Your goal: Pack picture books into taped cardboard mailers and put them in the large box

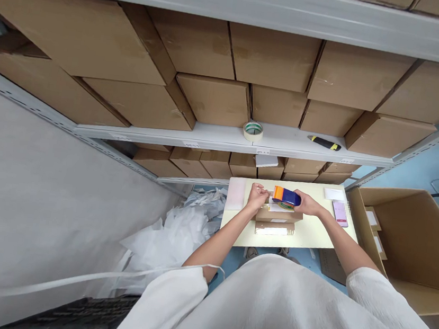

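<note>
the right hand (pixel 306 203) grips the blue-and-orange tape dispenser (pixel 289 196) over a small carton (pixel 281 215) on the bench (pixel 313 233); the left hand (pixel 257 197) is pinched near the carton's left end, on what i cannot tell. the dispenser is probably light and stiff, best held by its blue body; the carton likely dents, so steady its edges. brown boxes (pixel 274 59) fill the shelf (pixel 287 136); white sheets (pixel 179 229) heap left of the bench.
</note>
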Available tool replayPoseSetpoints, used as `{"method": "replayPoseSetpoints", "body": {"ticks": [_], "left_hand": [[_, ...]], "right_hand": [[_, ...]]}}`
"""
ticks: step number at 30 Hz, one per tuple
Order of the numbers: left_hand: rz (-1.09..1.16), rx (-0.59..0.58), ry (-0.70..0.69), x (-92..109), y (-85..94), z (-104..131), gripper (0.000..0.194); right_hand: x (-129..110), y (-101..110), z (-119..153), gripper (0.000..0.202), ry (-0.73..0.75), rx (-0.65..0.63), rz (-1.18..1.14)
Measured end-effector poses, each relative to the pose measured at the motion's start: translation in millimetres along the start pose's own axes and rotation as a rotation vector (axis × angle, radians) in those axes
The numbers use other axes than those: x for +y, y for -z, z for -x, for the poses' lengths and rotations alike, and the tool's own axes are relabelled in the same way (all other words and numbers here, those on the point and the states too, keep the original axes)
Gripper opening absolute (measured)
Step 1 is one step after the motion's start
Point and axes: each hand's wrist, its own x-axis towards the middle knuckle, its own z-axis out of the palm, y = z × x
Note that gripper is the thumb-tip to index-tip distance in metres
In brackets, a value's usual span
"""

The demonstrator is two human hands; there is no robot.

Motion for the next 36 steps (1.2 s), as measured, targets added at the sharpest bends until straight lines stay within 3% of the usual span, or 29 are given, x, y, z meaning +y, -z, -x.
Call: {"method": "replayPoseSetpoints", "body": {"ticks": [8, 17, 27, 36], "left_hand": [[-0.021, -0.054, 0.072, 9, 3.7, 5, 0.052], [-0.009, -0.019, 0.02, 12, 1.8, 6, 0.046], [0.072, -0.028, 0.016, 5, 4.5, -1, 0.056], [0.061, -0.011, -0.034, 8, 6.8, 5, 0.053]], "right_hand": [[8, -2, -4, 0.051, -0.012, -0.014, -0.097], [-18, 1, 1, 0.047, -0.022, -0.045, 0.021], [-26, 12, 0, 0.045, 0.013, -0.08, 0.311], [-46, 15, -3, 0.035, 0.012, -0.102, 0.615]]}}
